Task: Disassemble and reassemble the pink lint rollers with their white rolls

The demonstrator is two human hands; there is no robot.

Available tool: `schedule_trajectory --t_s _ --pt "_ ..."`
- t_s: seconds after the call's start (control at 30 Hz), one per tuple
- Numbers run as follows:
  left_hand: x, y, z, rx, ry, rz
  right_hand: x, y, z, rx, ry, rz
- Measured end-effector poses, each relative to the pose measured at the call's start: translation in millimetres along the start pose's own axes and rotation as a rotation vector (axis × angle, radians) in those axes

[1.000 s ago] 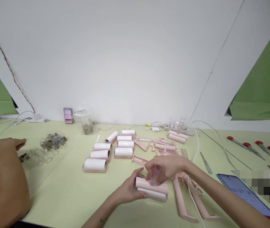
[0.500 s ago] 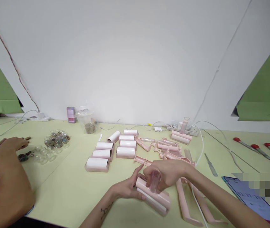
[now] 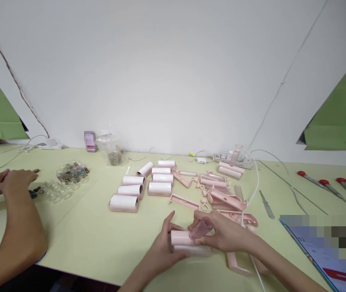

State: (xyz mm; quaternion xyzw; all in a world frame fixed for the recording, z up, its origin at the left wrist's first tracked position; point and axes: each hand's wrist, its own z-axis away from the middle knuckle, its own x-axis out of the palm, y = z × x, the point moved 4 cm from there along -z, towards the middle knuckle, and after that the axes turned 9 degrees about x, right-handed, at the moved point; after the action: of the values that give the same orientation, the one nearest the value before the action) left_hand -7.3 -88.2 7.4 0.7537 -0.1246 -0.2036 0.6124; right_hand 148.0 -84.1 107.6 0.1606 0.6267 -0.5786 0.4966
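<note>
Both my hands hold a pink lint roller head (image 3: 181, 239) just above the pale green table (image 3: 81, 227). My left hand (image 3: 164, 247) cups its left end, fingers wrapped under it. My right hand (image 3: 224, 235) grips the right side and pinches a translucent pink tube-shaped part (image 3: 201, 228) against the roller. Behind them lie several white paper rolls in pink holders (image 3: 142, 188) and a heap of loose pink plastic handles and parts (image 3: 218, 194).
At the left a co-worker's hands (image 3: 11, 180) rest by a cluster of small glass jars (image 3: 69, 174). Red-handled screwdrivers (image 3: 331, 184) lie at the far right, a phone (image 3: 331, 251) at the near right. A plastic cup (image 3: 110, 150) and a power strip (image 3: 234, 158) stand by the wall.
I have drawn the roller head closer to me and turned it level; the translucent part now tilts sideways. The co-worker's hands have shifted slightly near the jars.
</note>
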Motion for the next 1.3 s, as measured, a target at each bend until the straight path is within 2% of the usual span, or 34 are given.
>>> schedule_trajectory --t_s 0.17,0.33,0.57,0.63,0.77,0.87,0.93,1.0,1.07,1.13,1.3 --pt "27.6 -2 21 -0.07 0.31 -0.222 7 4 7 0.053 0.144 -0.008" --pt "41.2 -5 27 -0.022 0.444 -0.384 13 0 6 0.032 0.244 0.069" --pt "32.1 -10 26 -0.107 0.371 -0.277 32 -3 7 0.181 0.477 0.154" --pt "29.4 -4 26 -0.092 0.352 -0.235 28 -2 7 0.181 0.433 0.138" --pt "25.3 4 24 -0.045 0.292 -0.137 4 -4 4 0.108 0.203 0.089" --pt "20.7 7 22 -0.04 0.256 -0.124 -14 -10 0 0.008 0.213 0.096" --pt "17.6 8 19 -0.041 0.231 -0.109 -12 -15 -6 -0.148 0.142 -0.096" --pt "15.1 10 15 -0.042 0.206 -0.075 1 -17 -13 -0.261 -0.016 -0.413" --pt "13.5 11 11 -0.036 0.179 -0.035 17 -13 -22 -0.243 -0.114 -0.665" --pt "13.1 11 9 -0.031 0.156 0.0 31 -7 -30 -0.17 -0.073 -0.799" --pt "13.4 7 8 -0.018 0.14 0.031 45 0 -38 -0.103 0.201 -0.994"
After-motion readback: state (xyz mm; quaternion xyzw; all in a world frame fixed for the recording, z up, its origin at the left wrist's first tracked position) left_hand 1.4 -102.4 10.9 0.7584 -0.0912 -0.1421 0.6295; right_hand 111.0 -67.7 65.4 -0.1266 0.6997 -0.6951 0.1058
